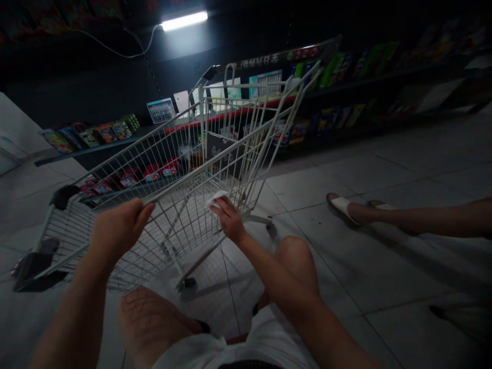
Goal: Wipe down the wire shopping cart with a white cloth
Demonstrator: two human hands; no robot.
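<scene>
- I pinch a crumpled white cloth [219, 198] in the bunched fingers of my right hand [229, 220], at the near wire side of the cart; its long axis I cannot tell.
- The silver-grey wire shopping cart [207, 163] stands in front of me, its long axis slanting from black corner pieces at lower left to the handle bar at upper right.
- My left hand [119, 228] is curled tight around the cart's near top rail, toward the black-cornered end.
- Inside the cart, toward its handle end, is a dark rectangular panel [225, 154] with pale markings; tiled floor [323, 174] shows through the mesh.
- My bent knees take up the space just this side of the cart.
- Beyond the cart, a long dark shelf unit [43, 162] holds small colourful boxes [107, 134], with red packets [151, 172] below.
- Above the cart, well beyond it, glows a white tube lamp [184, 21].
- Right of the cart, another person's feet in pale shoes [341, 205] rest on the floor.
</scene>
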